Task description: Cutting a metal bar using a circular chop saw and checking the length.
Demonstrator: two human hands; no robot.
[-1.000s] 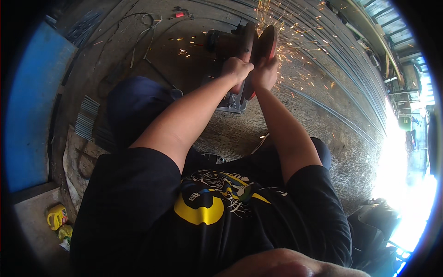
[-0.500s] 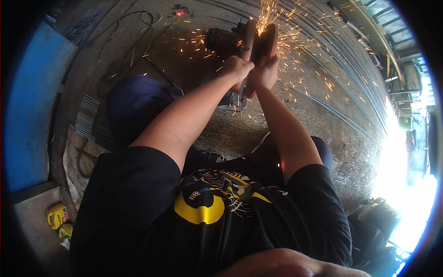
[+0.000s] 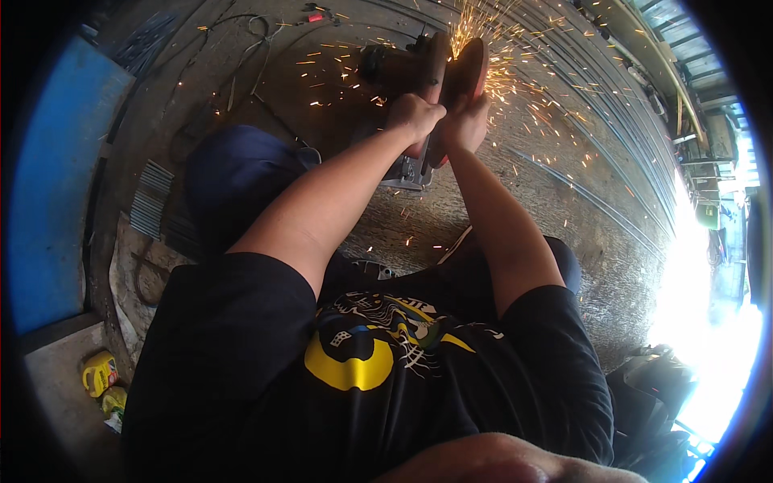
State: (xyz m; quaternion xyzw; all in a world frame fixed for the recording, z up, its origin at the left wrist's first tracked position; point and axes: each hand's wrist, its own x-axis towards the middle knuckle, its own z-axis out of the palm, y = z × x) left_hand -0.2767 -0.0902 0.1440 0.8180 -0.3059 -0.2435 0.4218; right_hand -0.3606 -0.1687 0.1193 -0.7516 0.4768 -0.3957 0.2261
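Thickening over the last second, the sparks [image 3: 471,28] now burst brightly, as I see them from my distant seat, at the top of the gap between the machine [image 3: 392,68] and the disc [image 3: 469,72]. Both hands sit almost where they were, so I judge the contact has grown harder while the hold stays steady. My left hand [image 3: 415,117] is closed on the machine's red-brown edge. My right hand [image 3: 466,129] lies against the disc's red rim; its fingers are mostly hidden, so I cannot tell how far they close. The disc stands on edge, just right of the machine, with rods [image 3: 576,184] lying farther right.
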